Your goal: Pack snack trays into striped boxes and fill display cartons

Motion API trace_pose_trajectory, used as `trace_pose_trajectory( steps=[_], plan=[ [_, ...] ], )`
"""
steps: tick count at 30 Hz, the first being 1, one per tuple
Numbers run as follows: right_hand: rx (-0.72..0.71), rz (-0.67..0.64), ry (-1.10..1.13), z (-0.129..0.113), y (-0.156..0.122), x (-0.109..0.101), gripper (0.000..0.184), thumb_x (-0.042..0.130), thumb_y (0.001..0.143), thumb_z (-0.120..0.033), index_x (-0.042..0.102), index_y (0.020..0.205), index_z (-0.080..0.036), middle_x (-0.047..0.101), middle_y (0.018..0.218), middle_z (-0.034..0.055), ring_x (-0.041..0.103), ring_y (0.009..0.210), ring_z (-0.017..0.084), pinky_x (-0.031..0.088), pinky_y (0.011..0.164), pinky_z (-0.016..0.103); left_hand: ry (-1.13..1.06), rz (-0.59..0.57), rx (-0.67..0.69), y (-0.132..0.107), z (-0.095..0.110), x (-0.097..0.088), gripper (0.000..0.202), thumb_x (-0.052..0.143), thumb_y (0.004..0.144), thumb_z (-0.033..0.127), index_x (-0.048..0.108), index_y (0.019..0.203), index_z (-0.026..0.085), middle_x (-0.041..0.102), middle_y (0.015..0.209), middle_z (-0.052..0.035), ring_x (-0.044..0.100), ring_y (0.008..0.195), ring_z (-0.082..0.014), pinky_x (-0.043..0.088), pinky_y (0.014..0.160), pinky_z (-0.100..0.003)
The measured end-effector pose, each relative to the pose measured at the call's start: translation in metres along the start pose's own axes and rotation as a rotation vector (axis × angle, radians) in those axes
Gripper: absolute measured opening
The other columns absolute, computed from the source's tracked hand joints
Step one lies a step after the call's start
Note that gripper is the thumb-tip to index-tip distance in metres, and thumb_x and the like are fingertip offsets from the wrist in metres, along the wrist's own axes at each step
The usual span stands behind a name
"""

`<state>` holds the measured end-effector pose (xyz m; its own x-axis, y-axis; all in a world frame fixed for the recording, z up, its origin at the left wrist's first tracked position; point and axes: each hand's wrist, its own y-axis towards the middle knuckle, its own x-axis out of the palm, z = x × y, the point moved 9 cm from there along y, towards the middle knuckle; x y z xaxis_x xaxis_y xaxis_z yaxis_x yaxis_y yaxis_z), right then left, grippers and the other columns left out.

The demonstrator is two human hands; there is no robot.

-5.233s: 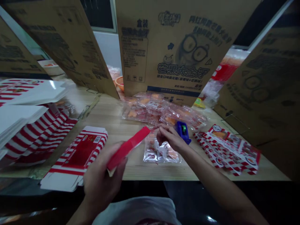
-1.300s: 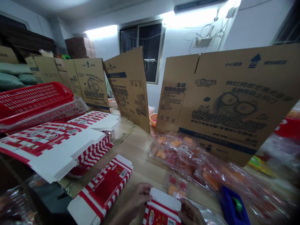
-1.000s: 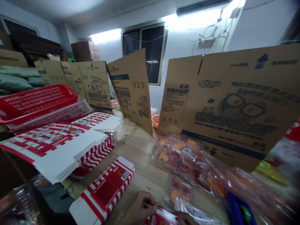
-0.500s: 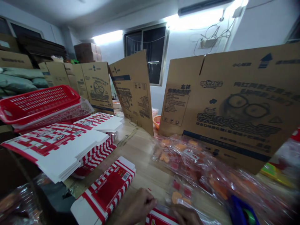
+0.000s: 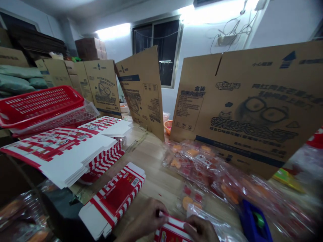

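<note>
At the bottom edge of the view, my left hand (image 5: 144, 219) and my right hand (image 5: 201, 230) both grip a small red-and-white striped carton (image 5: 172, 230). Its lower part is cut off by the frame. Next to my left hand lies a flattened striped carton (image 5: 112, 198) on the wooden table (image 5: 151, 164). Just beyond my right hand is a clear plastic pack of orange sweets (image 5: 189, 203). A blue tape dispenser (image 5: 253, 220) stands to the right of my right hand.
Flat printed cartons (image 5: 60, 154) are stacked at left, below a red plastic basket (image 5: 42, 106). Loose sweet packs (image 5: 194, 161) spread across the table's far right. Tall cardboard sheets (image 5: 242, 114) stand upright along the back of the table, with an orange basket (image 5: 168, 127) between them.
The view has lifted from the table since the oldest frame. The carton's white flap, upright earlier, no longer shows, and my hands have moved closer together on the carton.
</note>
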<state>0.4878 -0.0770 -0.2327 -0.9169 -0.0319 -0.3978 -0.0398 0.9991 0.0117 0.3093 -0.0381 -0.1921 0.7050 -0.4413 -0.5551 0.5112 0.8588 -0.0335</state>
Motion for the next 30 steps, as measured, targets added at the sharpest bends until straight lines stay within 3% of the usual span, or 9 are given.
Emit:
trace_pose_trajectory(
  steps=[6,9,11,14,17,19,22,26,30],
  plan=[
    [-0.007,-0.084,0.077,-0.031,0.002,-0.001,0.036,0.064,0.078,-0.044,0.06,0.059,-0.014,0.055,0.057,-0.0009,0.049,0.055,0.012,0.035,0.052,0.021,0.001,-0.06,0.1,0.008,0.014,-0.003,0.017,0.058,0.074,0.018,0.073,0.07,0.01,0.064,0.061,-0.002,0.054,0.06,-0.0126,0.037,0.055,-0.019],
    [-0.052,-0.102,-0.038,-0.039,-0.004,-0.001,0.031,0.06,0.084,-0.038,0.062,0.064,-0.014,0.058,0.06,-0.0001,0.052,0.058,0.012,0.038,0.054,0.021,0.02,-0.109,0.111,0.004,0.014,0.001,0.019,0.055,0.08,0.02,0.071,0.072,0.012,0.065,0.064,-0.0006,0.054,0.061,-0.0116,0.037,0.056,-0.018],
    [-0.106,-0.148,-0.086,-0.045,-0.013,0.002,0.029,0.056,0.088,-0.035,0.064,0.07,-0.015,0.064,0.067,0.0014,0.057,0.064,0.013,0.043,0.059,0.022,0.06,-0.11,0.2,-0.004,0.018,0.004,0.023,0.053,0.085,0.023,0.07,0.074,0.013,0.066,0.068,-0.0014,0.057,0.063,-0.0115,0.041,0.059,-0.018],
    [-0.256,-0.16,-0.169,-0.056,-0.031,0.004,0.025,0.05,0.095,-0.031,0.068,0.086,-0.016,0.07,0.085,0.0048,0.064,0.077,0.015,0.05,0.07,0.024,0.17,-0.018,0.433,-0.023,0.028,0.005,0.023,0.052,0.091,0.026,0.069,0.082,0.014,0.07,0.078,-0.0049,0.063,0.071,-0.0139,0.048,0.067,-0.022],
    [-0.502,-0.038,-0.36,-0.066,-0.052,0.005,0.021,0.048,0.095,-0.023,0.066,0.104,-0.017,0.071,0.102,0.0093,0.066,0.091,0.018,0.053,0.081,0.029,0.326,0.157,0.623,-0.044,0.038,0.004,0.018,0.053,0.092,0.025,0.067,0.093,0.013,0.071,0.086,-0.0085,0.067,0.077,-0.0163,0.054,0.07,-0.026],
    [-0.632,0.043,-0.473,-0.068,-0.065,0.009,0.022,0.048,0.094,-0.016,0.065,0.108,-0.016,0.071,0.105,0.011,0.066,0.095,0.019,0.054,0.083,0.032,0.389,0.247,0.697,-0.055,0.044,0.006,0.016,0.052,0.093,0.021,0.065,0.094,0.012,0.071,0.086,-0.0094,0.068,0.075,-0.0164,0.056,0.069,-0.027],
    [-0.699,0.075,-0.557,-0.065,-0.073,0.016,0.022,0.048,0.092,-0.011,0.064,0.107,-0.014,0.071,0.103,0.0119,0.066,0.093,0.019,0.055,0.082,0.032,0.458,0.324,0.76,-0.065,0.05,0.011,0.01,0.055,0.09,0.016,0.064,0.091,0.012,0.073,0.085,-0.0097,0.069,0.075,-0.0173,0.058,0.07,-0.029],
    [-0.601,0.054,-0.413,-0.065,-0.068,0.01,0.017,0.052,0.092,-0.018,0.067,0.099,-0.015,0.071,0.1,0.0117,0.066,0.091,0.02,0.054,0.08,0.032,0.463,0.399,0.755,-0.072,0.049,0.014,0.014,0.054,0.089,0.011,0.065,0.096,0.013,0.074,0.091,-0.0096,0.07,0.083,-0.0186,0.059,0.077,-0.033],
    [-0.105,-0.099,0.043,-0.044,-0.036,0.0,0.029,0.054,0.092,-0.038,0.067,0.08,-0.015,0.07,0.083,0.0055,0.065,0.075,0.016,0.051,0.068,0.026,0.259,0.411,0.69,-0.074,0.05,0.01,0.016,0.055,0.088,0.011,0.065,0.1,0.015,0.072,0.094,-0.0102,0.068,0.089,-0.0186,0.059,0.079,-0.034]
  ],
)
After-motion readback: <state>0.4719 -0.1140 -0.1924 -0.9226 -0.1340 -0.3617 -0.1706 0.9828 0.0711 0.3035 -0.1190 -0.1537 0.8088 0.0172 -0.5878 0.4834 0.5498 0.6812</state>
